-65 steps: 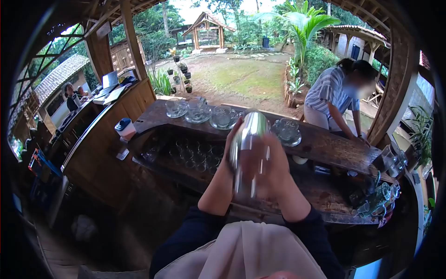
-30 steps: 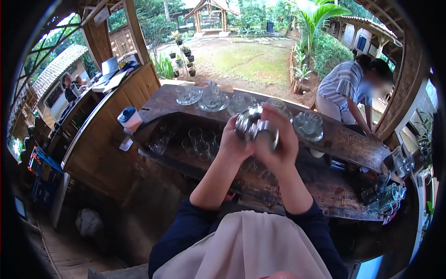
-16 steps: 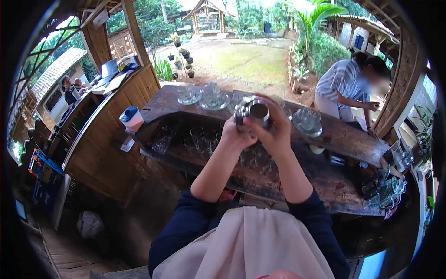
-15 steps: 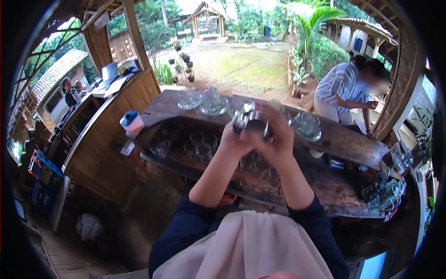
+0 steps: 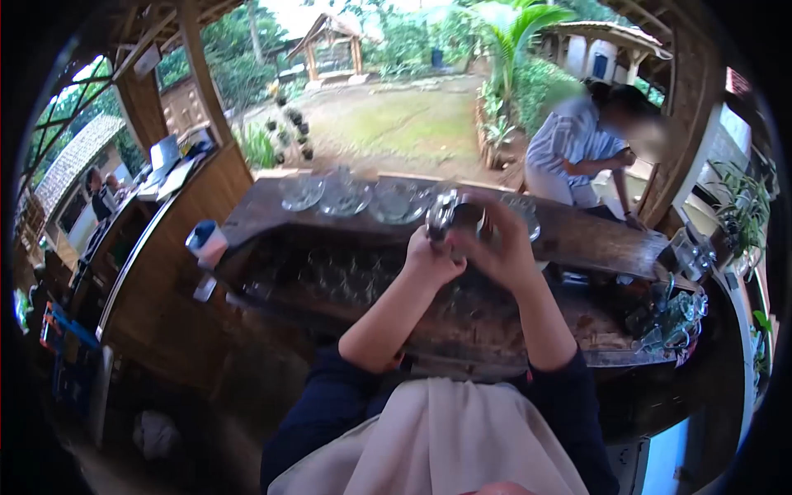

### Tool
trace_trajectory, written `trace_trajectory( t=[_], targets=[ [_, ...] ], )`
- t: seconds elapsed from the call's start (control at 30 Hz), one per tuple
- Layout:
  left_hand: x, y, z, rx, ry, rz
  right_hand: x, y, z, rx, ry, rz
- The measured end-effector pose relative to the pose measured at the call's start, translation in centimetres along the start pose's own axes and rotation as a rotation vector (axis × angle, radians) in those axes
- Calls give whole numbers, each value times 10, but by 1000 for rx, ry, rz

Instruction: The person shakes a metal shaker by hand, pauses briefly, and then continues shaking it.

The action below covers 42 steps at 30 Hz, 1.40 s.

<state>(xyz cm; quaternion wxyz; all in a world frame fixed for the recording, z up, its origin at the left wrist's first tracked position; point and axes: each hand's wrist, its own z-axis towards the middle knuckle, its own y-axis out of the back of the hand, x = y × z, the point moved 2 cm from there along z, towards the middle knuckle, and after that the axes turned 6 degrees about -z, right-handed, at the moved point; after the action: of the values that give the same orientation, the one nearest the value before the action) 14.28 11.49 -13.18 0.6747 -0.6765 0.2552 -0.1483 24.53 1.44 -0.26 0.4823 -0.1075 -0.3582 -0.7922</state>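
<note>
In front of me, over the counter, my left hand [image 5: 434, 261] is closed around a shiny metal vessel [image 5: 441, 213], its rounded silver side catching the light. My right hand [image 5: 505, 246] curls around a dark, round part on the vessel's right side, thumb and fingers bent about it. Motion blur softens both hands, and I cannot tell whether the dark part is separate. Just behind the vessel, on the counter's raised ledge, stand glass cups on glass saucers [image 5: 396, 203].
The dark wooden counter [image 5: 577, 235] has a lower shelf with several glasses [image 5: 346, 276]. A blue-lidded container [image 5: 206, 243] stands at its left end, glass mugs [image 5: 676, 318] at its right. A person in a striped shirt [image 5: 565, 144] leans over beyond the ledge.
The view has swung right, so the surroundings sit further left. My hands have turned the metal vessel, and its dark round part now faces right. The person beyond has raised a hand.
</note>
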Motion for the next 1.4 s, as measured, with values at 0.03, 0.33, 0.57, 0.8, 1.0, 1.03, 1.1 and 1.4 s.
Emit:
trace_trajectory(
  t=[0.03,0.33,0.57,0.8,1.0,1.03,1.1,1.4],
  targets=[
    [16,-64,-37,145,35,-167,21,12,-1,-5,238,-99],
    [64,-104,-9,395,107,368,52,82,-67,-111,879,-451],
    [121,-127,37,501,137,462,58,131,-35,-381,271,-524],
    [137,-240,-60,1414,-33,432,112,140,-79,-722,1501,-684],
    [200,-226,26,776,497,239,71,221,-76,-463,218,-725],
    [207,-229,19,789,537,230,63,232,-80,-463,-11,-553],
    [214,-233,5,805,594,201,103,235,-89,-441,204,-759],
    [245,-307,-33,1130,324,380,153,254,-109,-701,908,-983]
  ],
)
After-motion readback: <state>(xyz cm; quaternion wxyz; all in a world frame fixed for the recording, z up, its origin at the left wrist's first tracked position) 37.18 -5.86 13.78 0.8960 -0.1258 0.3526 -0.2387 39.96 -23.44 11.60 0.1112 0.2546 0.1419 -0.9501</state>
